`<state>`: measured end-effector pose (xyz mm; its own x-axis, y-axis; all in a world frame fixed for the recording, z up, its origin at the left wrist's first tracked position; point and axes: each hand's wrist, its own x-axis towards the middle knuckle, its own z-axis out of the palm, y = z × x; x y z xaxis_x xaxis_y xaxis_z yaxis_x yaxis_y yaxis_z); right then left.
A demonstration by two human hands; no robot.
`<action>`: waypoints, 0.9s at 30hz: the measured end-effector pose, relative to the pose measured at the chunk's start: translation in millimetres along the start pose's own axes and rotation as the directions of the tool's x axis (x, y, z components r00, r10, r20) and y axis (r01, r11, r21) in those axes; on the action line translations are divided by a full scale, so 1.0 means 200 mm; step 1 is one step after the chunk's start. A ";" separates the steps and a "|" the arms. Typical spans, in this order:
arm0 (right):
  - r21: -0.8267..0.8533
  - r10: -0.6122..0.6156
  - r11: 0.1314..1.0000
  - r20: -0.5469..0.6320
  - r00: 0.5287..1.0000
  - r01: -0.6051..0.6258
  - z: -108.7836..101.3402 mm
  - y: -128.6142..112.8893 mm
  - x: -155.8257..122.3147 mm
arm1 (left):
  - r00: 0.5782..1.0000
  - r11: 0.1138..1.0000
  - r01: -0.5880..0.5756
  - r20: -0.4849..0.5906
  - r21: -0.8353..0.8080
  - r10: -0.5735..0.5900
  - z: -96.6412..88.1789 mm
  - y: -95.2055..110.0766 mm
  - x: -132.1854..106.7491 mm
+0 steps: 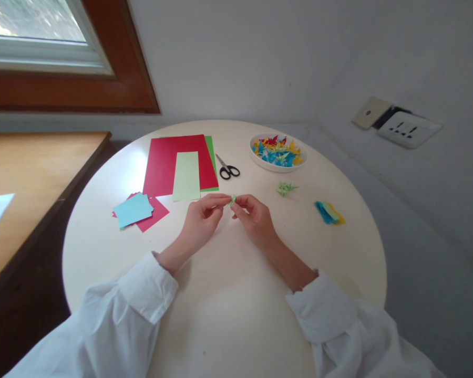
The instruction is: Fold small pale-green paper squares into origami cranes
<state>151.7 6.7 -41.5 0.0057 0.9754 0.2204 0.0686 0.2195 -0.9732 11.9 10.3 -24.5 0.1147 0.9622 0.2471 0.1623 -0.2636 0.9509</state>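
Observation:
A small piece of folded light green paper is pinched between my two hands, above the middle of the round table. My left hand grips it from the left with thumb and fingers closed. From the right, the fingertips of my right hand are closed on the same piece. Its exact folded shape is partly hidden by my fingers. Off to the right of my hands lies a small pile of light green folded paper cranes. Black-handled scissors rest just beyond my hands, blades pointing away.
On the white table, a red sheet lies over a green one, with a pale green strip on top. Blue and pink squares sit left. A white dish holds colourful cranes. Small folded papers lie right.

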 end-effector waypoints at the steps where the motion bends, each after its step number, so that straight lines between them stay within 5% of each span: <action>1: 0.011 0.007 1.000 0.003 1.000 -0.007 0.00 0.00 0.00 | 1.000 1.000 -0.018 0.002 0.011 0.018 0.00 0.00 0.00; 27: 0.003 0.108 0.994 0.021 0.994 -0.108 0.01 -0.01 0.01 | 0.974 0.950 -0.216 0.110 0.225 0.196 0.01 -0.02 -0.02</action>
<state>150.3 8.4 -38.3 -0.0075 0.9936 0.1130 0.0651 0.1132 -0.9914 12.5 7.0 -29.0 0.2512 0.8784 0.4066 0.3503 -0.4741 0.8078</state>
